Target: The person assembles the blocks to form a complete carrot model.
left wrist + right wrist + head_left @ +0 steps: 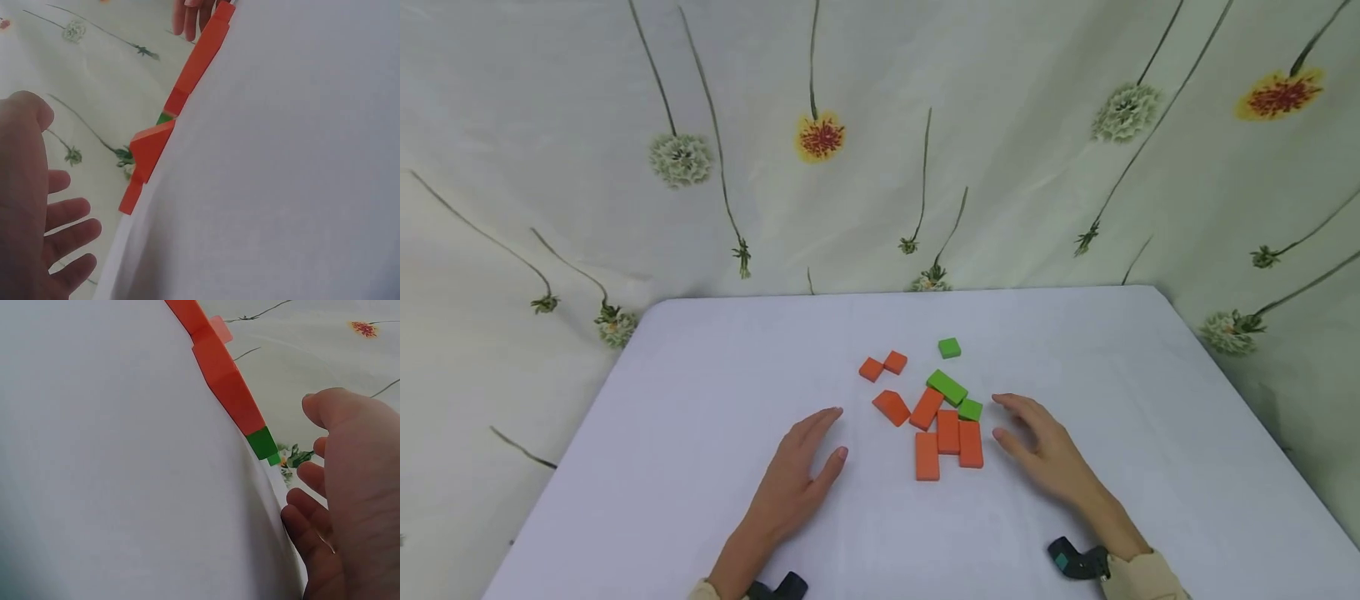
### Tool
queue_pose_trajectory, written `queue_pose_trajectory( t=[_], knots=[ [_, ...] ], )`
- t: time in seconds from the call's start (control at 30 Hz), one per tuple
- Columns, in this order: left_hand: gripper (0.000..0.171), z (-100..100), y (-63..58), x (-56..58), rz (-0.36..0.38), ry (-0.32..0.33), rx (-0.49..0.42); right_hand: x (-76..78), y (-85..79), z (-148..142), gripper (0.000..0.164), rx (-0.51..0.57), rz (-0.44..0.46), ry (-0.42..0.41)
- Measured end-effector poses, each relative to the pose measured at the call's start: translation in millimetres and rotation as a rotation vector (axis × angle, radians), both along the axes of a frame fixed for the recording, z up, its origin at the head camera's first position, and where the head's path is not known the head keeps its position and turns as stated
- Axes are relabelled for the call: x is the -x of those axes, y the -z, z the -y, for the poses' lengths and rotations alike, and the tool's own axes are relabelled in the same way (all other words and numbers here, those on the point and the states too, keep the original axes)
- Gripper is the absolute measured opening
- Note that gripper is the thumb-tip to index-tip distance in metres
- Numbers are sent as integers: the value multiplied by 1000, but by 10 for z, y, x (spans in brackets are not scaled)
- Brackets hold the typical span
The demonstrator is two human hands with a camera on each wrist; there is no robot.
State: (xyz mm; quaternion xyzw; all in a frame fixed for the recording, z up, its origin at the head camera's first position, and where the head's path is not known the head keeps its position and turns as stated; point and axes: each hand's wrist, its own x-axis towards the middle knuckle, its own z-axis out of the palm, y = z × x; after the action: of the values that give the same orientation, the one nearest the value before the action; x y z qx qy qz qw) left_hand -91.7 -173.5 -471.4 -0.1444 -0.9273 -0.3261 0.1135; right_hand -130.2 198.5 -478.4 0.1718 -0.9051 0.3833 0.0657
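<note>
Centrally, plain orange blocks, green blocks, left grip, right grip flanking

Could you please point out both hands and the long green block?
Left hand (793, 478), head view: its back.
Right hand (1054, 454), head view: its back.
Long green block (947, 386), head view: top face.

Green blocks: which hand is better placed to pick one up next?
Probably the right hand: it is open beside the nearest green block; the left hand is farther away, with orange blocks between.
</note>
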Motion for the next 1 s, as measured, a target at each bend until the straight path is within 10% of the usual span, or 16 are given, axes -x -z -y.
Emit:
queue_pose_trajectory(
  t=[0.53, 1.0],
  knots=[
    [45, -369, -10, 84, 156, 90, -98, 49, 8, 3, 51, -16, -34, -105],
    [45, -612, 50, 372, 158, 176, -96, 30, 16, 43, 58, -113, -3, -114]
  ],
)
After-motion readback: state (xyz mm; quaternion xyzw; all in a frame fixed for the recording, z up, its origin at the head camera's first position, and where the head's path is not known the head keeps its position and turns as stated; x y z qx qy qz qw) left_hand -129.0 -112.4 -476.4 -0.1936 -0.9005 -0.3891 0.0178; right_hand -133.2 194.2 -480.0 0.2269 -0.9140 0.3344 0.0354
